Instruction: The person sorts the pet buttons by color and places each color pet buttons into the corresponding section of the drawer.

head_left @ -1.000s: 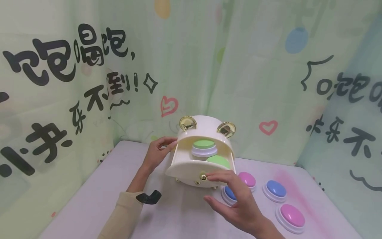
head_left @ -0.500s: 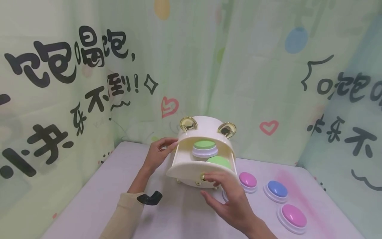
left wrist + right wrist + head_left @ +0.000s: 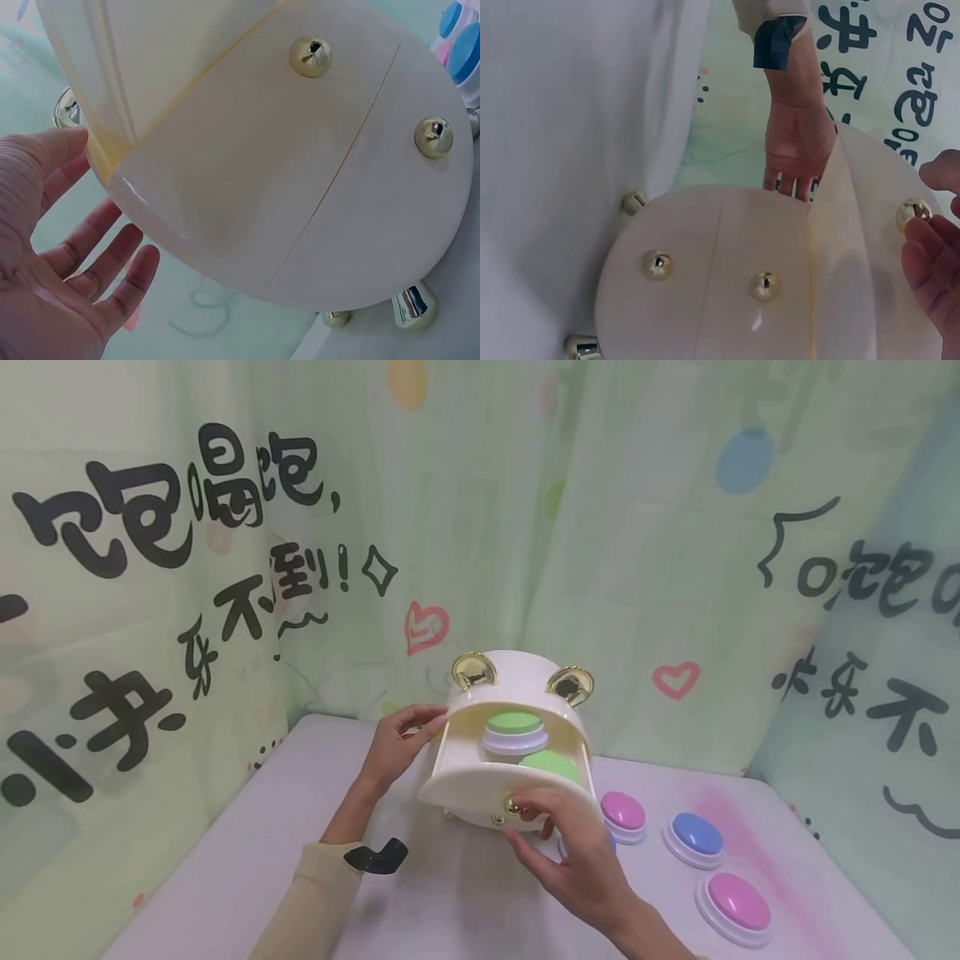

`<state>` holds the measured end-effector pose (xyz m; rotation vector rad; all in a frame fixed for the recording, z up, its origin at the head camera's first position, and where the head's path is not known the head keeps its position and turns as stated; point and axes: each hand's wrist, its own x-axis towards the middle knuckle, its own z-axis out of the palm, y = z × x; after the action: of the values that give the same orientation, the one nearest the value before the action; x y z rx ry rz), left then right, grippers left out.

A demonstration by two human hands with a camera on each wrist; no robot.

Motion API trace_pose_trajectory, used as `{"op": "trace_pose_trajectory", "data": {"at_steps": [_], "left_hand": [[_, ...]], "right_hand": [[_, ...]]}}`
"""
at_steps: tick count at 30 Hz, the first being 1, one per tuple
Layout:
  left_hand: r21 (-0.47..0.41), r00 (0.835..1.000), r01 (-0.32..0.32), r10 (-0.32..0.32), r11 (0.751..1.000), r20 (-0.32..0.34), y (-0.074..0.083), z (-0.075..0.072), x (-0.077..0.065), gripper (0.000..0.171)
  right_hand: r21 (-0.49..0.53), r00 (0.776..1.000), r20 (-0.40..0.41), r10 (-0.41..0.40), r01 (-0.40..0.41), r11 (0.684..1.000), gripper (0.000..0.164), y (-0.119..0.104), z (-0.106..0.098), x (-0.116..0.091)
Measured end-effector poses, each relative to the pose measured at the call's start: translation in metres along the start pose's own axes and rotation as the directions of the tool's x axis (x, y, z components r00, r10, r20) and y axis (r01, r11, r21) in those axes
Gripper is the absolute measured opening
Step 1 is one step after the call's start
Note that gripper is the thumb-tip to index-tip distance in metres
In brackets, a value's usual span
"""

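A cream bear-shaped storage box (image 3: 517,668) with gold ears stands on the table, its top drawer (image 3: 465,785) pulled out. Two green-topped push buttons (image 3: 514,732) lie inside, the nearer one partly hidden by the drawer front. My left hand (image 3: 67,247) rests at the box's left side, thumb tip on the edge and other fingers spread loosely. At the drawer front, my right hand (image 3: 573,847) has its fingers curled round the gold knob (image 3: 913,214). Its thumb sits lower in the head view. Two lower gold knobs (image 3: 765,286) show on the box front in the right wrist view.
Right of the box lie a pink push button (image 3: 623,811), a blue one (image 3: 697,834) and another pink one (image 3: 738,900). A further blue button is mostly hidden behind my right hand. Printed curtains (image 3: 480,510) surround the table (image 3: 450,902).
My right hand has shifted slightly left, and its fingers have curled in more at the knob. The left hand, box and drawer stay almost as they were.
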<state>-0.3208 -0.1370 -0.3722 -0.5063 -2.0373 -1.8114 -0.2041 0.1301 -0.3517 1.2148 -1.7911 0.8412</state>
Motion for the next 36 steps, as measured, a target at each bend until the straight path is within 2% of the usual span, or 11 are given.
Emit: {"op": "trace_pose_trajectory", "data": {"at_steps": [14,20,27,36], "left_hand": [[0.014,1.000,0.008,-0.008,1.000,-0.002,0.0012,-0.0005,0.0000,0.028],[0.018,1.000,0.010,-0.010,1.000,0.002,0.0020,-0.0004,-0.0015,0.028],[0.021,1.000,0.006,-0.006,1.000,0.004,0.0009,0.0001,-0.0008,0.028],[0.020,1.000,0.013,-0.013,1.000,-0.002,0.0011,0.0003,0.0002,0.028]], "right_hand": [[-0.037,1.000,0.010,0.020,-0.020,0.999,0.027,0.0017,0.0022,0.0024],[-0.045,0.999,0.014,0.032,-0.031,0.998,0.027,0.0011,0.0025,0.0028],[-0.080,1.000,-0.004,0.008,-0.008,0.997,0.027,0.0035,0.0040,0.0051],[-0.082,0.999,0.015,0.039,-0.038,0.996,0.027,0.0089,0.0041,0.0087]]}}
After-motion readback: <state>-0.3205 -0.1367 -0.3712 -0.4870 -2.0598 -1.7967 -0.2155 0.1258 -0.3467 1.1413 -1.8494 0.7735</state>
